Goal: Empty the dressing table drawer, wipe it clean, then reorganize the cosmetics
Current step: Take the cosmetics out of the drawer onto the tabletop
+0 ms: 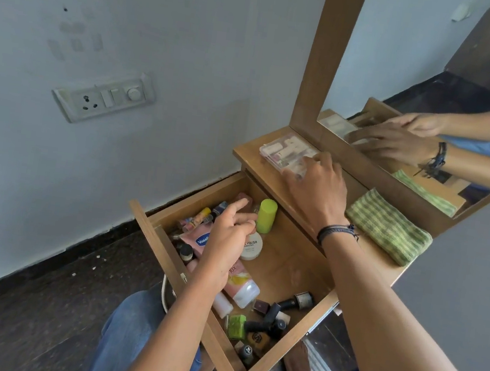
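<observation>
We face the tall wood-framed mirror point(437, 86), which stands on the far right of the dressing table point(251, 155). The wooden drawer point(288, 272) is pulled fully out toward us and to the left, still holding most of the cosmetics. A folded green checked cloth point(387, 227) lies on the tabletop to the right, near the mirror's base. Our right hand point(318, 188) reaches over the tabletop with its fingers curved down over the right end of a clear plastic case point(279, 149), thumb at the case's near edge, holding it where it sits on the far left of the top. Our left hand point(226, 245) hangs over the left half of the drawer, index finger stretched out and the other fingers loosely bent toward the thumb; we cannot tell whether they pinch anything. Under that hand lie a pink bottle point(241, 286) and a pink tube point(199, 238). Just beside its fingertips stands a lime-green cylinder point(266, 216), with a round white jar point(252, 248) nearer to us. Dark small bottles point(271, 318) and a little green box point(235, 325) crowd the drawer's near right corner.
</observation>
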